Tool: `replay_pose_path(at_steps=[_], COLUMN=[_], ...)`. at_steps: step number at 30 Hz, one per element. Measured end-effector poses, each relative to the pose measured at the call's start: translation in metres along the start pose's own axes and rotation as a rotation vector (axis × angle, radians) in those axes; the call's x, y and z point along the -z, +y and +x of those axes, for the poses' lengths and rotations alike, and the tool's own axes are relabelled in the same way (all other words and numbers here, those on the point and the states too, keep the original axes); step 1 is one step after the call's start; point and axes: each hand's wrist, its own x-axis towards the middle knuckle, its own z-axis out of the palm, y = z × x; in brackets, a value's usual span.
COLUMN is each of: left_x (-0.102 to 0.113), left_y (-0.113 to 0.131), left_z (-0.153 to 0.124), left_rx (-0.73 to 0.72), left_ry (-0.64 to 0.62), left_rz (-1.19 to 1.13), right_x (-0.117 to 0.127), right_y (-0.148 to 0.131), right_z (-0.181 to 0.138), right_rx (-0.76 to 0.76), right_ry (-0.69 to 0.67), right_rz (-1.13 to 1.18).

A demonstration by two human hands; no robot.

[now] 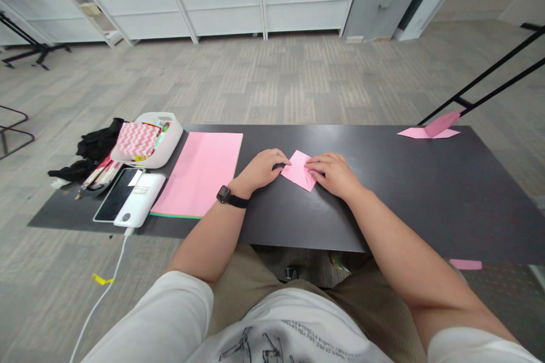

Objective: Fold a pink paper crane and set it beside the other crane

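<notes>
A small, folded, four-sided piece of pink paper (298, 172) lies between the left hand (267, 170) and right hand (334, 173), fingers touching opposite sides; whether either pinches it, I cannot tell. Folding seems in hand; next likely calls for steady creasing

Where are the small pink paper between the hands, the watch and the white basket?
Small pink paper (298, 171): head view, middle of its top face.
Watch (223, 194): head view, its dark face.
White basket (171, 143): head view, its right-hand wall.
</notes>
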Motion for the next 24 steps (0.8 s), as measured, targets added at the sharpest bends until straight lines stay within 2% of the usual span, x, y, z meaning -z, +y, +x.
replay_pose_path(at_steps=[11, 24], left_x=[-0.0007, -0.0004], left_y=[0.0010, 0.0007], left_z=[-0.0004, 0.0006], left_rx=[-0.046, -0.044], left_ry=[0.071, 0.069], left_rz=[-0.103, -0.164], right_x=[-0.0043, -0.0085], right_y=[0.0027, 0.0013], right_z=[0.0000, 0.0005], right_rx=[0.032, 0.064], right_ry=[0.060, 0.108], right_rz=[0.043, 0.053])
